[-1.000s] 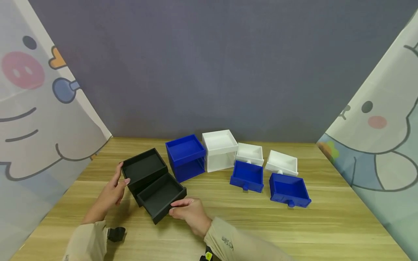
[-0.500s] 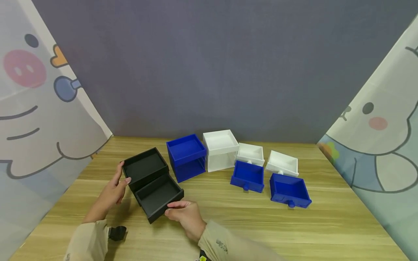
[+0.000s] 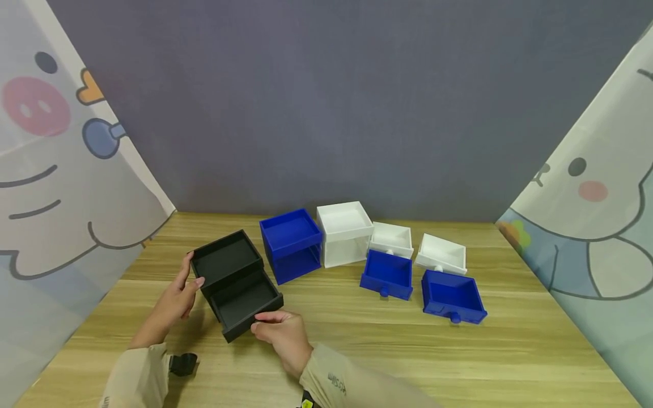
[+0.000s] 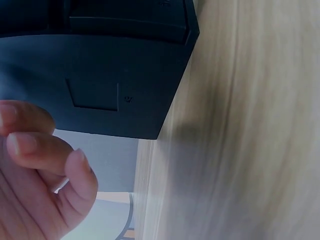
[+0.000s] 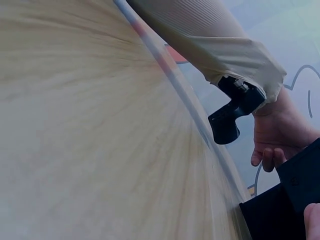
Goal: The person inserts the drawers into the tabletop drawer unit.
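Right hand (image 3: pixel 287 343) pinched black drawer (image 3: pixel 245 300) by its front; drawer lay just ahead of those fingers (image 3: pixel 267 316), partway inside black cabinet (image 3: pixel 227 259), which left hand (image 3: pixel 173 303) gripped. Insertion, I judged; straight push needed next.

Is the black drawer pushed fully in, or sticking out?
Partly out: the black drawer juts beyond the front of the black cabinet, its inside exposed.

"Slim" can be read on the right sleeve (image 3: pixel 359 381).
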`<state>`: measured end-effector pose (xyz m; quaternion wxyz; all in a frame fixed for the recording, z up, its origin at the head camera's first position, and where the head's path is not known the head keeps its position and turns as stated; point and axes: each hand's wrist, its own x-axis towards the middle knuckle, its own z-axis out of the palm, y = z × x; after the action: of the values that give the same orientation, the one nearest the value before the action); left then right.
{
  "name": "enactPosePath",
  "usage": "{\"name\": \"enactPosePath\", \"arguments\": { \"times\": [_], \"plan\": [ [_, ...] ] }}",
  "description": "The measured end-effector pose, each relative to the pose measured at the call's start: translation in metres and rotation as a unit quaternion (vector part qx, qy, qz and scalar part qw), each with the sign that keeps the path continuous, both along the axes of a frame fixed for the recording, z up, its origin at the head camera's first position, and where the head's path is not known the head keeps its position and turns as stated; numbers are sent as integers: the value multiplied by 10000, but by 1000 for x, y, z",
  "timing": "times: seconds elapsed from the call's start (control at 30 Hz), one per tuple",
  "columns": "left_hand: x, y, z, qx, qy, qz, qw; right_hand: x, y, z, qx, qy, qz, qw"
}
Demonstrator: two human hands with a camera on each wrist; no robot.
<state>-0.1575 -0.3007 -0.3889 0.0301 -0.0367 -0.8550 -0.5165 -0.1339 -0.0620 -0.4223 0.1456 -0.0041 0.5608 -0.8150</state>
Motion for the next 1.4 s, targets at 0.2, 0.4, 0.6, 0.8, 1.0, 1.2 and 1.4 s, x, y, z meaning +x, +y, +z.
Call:
{"name": "enactPosePath", "arguments": {
  "times": [0.2,0.4,0.6,0.8,1.0,1.2,1.4],
  "plan": [
    [-1,-1,1,18,54,-20,10000,-1,-4,3,45,84,36,9999],
    [-1,-2,1,34,110,-66,9999,-2,-10,4,-61,151,-44,9999],
    [-2,-2,1,104,58,-60,9999,-6,-11,6,-92,148,45,9998],
    [-2,-2,0,69,46,-80,9999,-13,-14,6,-100,164,86,9998],
    [-1,-2,0,6,88,-82,9999,-14,-11,6,-171,116,221,9995],
    [-1,-2,-1,27,-33,14,10000,-11,-4,8,93,54,456,9989],
    [-1,-3,-1,126,-46,-28,9999,-10,-3,8,100,109,427,9990]
  ]
}}
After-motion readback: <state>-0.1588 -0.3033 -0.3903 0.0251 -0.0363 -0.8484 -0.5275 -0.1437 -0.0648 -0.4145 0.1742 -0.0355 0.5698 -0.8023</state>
